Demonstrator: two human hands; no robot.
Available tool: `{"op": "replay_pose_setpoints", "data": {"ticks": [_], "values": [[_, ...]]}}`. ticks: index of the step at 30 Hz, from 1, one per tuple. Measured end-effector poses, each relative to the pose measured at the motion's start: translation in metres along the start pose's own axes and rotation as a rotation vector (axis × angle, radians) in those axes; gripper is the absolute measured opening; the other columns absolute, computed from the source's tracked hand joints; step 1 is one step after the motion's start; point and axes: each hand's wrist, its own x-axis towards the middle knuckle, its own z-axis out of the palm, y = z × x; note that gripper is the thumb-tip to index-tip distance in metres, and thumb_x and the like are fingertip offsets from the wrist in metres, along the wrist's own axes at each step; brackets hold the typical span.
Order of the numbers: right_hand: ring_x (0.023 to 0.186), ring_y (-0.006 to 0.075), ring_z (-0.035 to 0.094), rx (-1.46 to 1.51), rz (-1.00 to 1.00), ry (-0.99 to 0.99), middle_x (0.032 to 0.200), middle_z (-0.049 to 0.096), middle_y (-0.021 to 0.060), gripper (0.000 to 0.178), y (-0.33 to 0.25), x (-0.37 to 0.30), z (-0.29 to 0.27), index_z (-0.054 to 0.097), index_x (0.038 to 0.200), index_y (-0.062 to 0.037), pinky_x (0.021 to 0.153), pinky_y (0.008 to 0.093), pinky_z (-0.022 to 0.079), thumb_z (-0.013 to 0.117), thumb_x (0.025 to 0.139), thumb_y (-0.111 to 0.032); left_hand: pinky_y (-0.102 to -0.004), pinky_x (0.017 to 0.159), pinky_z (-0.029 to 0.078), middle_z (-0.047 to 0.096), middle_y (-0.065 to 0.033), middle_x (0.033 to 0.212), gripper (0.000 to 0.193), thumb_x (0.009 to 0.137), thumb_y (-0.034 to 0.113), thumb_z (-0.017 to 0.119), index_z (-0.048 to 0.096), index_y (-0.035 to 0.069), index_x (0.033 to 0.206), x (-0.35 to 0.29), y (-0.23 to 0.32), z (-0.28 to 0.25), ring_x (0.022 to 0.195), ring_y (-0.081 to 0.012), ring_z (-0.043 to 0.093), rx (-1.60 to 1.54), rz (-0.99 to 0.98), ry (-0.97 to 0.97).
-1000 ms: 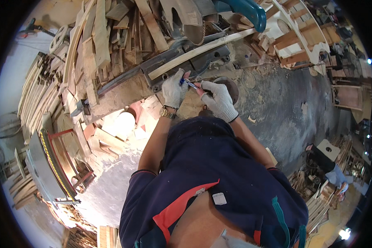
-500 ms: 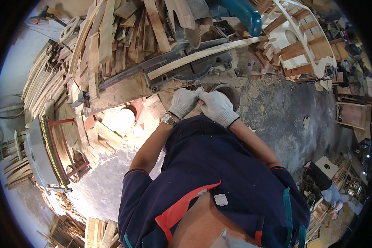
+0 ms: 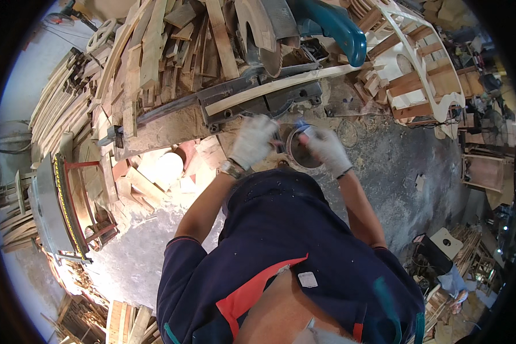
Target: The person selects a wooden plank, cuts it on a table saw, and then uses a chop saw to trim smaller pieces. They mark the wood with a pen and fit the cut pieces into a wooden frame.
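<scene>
My left hand (image 3: 253, 141), in a whitish work glove, is smeared by motion, its fingers curled in. At its fingertips is a small dark thing (image 3: 278, 141) too blurred to name. My right hand (image 3: 325, 150), gloved too, is closed at the fingers, with a small blue-tipped thing (image 3: 301, 123) at them that I cannot make out. It hovers over a round, dark-centred, rimmed object (image 3: 291, 150). Just beyond both hands, a long pale wood strip (image 3: 252, 96) lies across the grey base (image 3: 295, 94) of a miter saw with a teal handle (image 3: 343, 35).
Scrap wood (image 3: 178, 46) is heaped behind and left of the saw blade (image 3: 271, 60). A white-edged wooden frame (image 3: 410, 51) stands far right. On the left are a metal-topped stand (image 3: 47, 200) and offcuts (image 3: 146, 186) on the floor.
My hands, together at the fingertips before, have drawn apart. The right moved to the right over the round object, and the blue-tipped thing now shows. The wood strip stays put.
</scene>
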Motion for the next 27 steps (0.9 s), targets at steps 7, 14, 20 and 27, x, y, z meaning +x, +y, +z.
{"op": "replay_pose_setpoints", "data": {"ticks": [7, 14, 20, 27], "values": [[0.064, 0.0133, 0.052, 0.254, -0.599, 0.489, 0.078, 0.059, 0.0019, 0.038, -0.121, -0.014, -0.130, 0.064, 0.093, -0.0031, 0.067, 0.0317, 0.043, 0.049, 0.107, -0.035, -0.0475, 0.089, 0.044, 0.057, -0.0090, 0.107, 0.028, 0.083, 0.031, 0.075, 0.071, 0.014, 0.104, -0.019, -0.137, 0.014, 0.106, -0.0305, 0.055, 0.393, -0.267, 0.331], [0.065, 0.0165, 0.062, -0.893, -0.650, 0.339, 0.079, 0.067, 0.0088, 0.040, -0.258, 0.034, -0.143, 0.068, 0.101, 0.0006, 0.059, 0.0317, 0.048, 0.060, 0.098, -0.039, -0.0485, 0.093, 0.043, 0.059, -0.0073, 0.111, 0.029, 0.078, 0.035, 0.077, 0.074, 0.014, 0.098, 0.005, -0.186, 0.041, 0.112, -0.0300, 0.054, 0.377, -0.284, 0.278], [0.072, 0.0316, 0.067, -1.053, -0.462, 0.200, 0.080, 0.070, 0.0206, 0.044, -0.294, 0.063, -0.127, 0.069, 0.085, 0.0021, 0.067, 0.0393, 0.050, 0.060, 0.088, -0.041, -0.0507, 0.095, 0.042, 0.062, -0.0070, 0.121, 0.027, 0.084, 0.038, 0.073, 0.074, 0.015, 0.098, 0.017, -0.179, 0.053, 0.117, -0.0303, 0.054, 0.509, -0.271, 0.284], [0.067, 0.0168, 0.071, -0.204, -0.144, 0.136, 0.077, 0.066, 0.0086, 0.024, -0.190, 0.024, -0.086, 0.060, 0.097, 0.0012, 0.061, 0.0340, 0.058, 0.067, 0.086, -0.018, -0.0506, 0.092, 0.043, 0.062, -0.0060, 0.116, 0.025, 0.086, 0.039, 0.072, 0.074, 0.015, 0.095, 0.016, -0.182, 0.060, 0.113, -0.0280, 0.056, 0.491, -0.220, 0.389]]}}
